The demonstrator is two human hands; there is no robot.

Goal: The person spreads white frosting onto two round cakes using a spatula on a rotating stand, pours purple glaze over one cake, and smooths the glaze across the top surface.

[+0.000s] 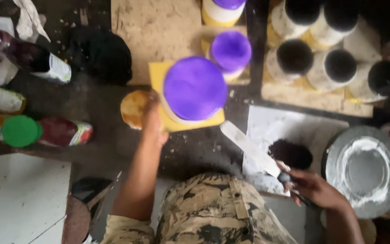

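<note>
Your left hand point(152, 121) has its grip wrapped round the purple-lidded jar point(194, 89) on the yellow square point(173, 123); your right hand point(314, 189) clenches a white-smeared palette knife point(250, 149).

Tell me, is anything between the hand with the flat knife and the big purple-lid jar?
Nothing visible blocks it. The right hand holds the flat blade, whose tip points toward the purple-lidded jar over bare dark tabletop. The left hand touches the jar's far side.
</note>
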